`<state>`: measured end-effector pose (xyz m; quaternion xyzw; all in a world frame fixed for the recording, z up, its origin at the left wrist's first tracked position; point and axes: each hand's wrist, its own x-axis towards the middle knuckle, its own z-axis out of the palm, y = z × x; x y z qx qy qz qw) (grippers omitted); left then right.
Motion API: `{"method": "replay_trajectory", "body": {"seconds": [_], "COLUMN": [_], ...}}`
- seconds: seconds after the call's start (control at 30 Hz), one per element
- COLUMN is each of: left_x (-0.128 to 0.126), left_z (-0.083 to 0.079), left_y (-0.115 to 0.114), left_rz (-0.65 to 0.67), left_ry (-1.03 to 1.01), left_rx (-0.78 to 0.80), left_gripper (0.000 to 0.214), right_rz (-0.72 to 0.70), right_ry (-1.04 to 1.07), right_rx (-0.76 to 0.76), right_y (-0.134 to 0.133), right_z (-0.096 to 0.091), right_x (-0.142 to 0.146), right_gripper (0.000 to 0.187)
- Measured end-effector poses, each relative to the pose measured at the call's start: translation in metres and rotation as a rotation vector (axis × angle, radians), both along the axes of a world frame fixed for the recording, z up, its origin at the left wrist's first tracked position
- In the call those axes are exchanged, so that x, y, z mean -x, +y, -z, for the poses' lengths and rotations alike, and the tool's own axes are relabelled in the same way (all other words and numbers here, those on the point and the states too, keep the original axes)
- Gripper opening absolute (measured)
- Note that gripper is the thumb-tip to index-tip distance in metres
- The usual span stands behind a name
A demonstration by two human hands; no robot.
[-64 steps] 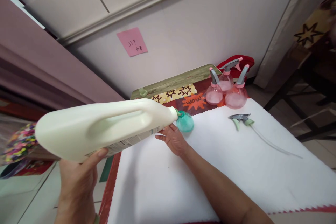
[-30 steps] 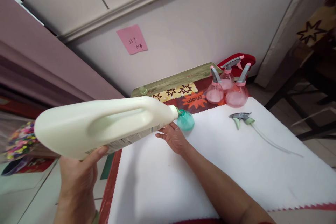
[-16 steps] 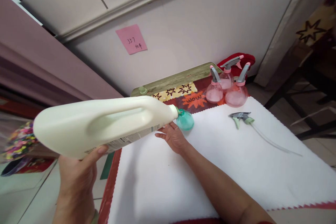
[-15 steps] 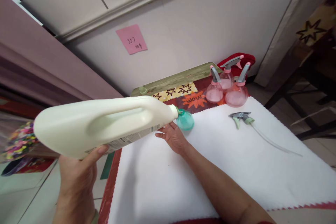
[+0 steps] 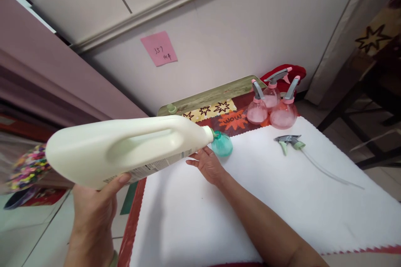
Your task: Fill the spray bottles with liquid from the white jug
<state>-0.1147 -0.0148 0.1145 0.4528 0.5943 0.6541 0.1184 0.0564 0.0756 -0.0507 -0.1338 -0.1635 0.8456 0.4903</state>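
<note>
A large cream-white detergent jug [image 5: 125, 146] lies tilted nearly level, its mouth pointing right. From beneath its base end, my left hand [image 5: 97, 208] grips it with the thumb against the printed label. My right hand [image 5: 208, 164] supports the jug just below the neck; its fingertips are partly hidden behind the jug. The mouth meets the opening of a small teal spray bottle [image 5: 223, 145], which stands upright on the white cloth without its head. A grey and green trigger sprayer head [image 5: 288, 141] with a long clear tube lies on the cloth to the right.
Three pink spray bottles [image 5: 282, 116] with grey triggers stand at the back right corner on a patterned dark-red covering. A white cloth [image 5: 188, 221] covers the table. A wall with a pink note [image 5: 159, 49] rises behind. At left is a bunch of colourful flowers [image 5: 29, 167].
The whole view has shifted slightly. Both hands keep their hold on the jug, and its mouth stays at the teal bottle's opening.
</note>
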Motion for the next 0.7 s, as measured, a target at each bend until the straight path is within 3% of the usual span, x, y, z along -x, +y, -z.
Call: {"method": "replay_trajectory", "body": {"seconds": [0.7], "left_x": [0.0065], "left_z": [0.0027], "left_y": [0.0004], "left_rz": [0.014], "left_ry": [0.018], "left_rx": [-0.032], "left_gripper": [0.059], "right_rz": [-0.004], "right_ry": [0.003], "right_rx": [-0.007], "right_y": [0.0000], "right_z": [-0.0001], "right_x": [-0.0007], "right_gripper": [0.044]}}
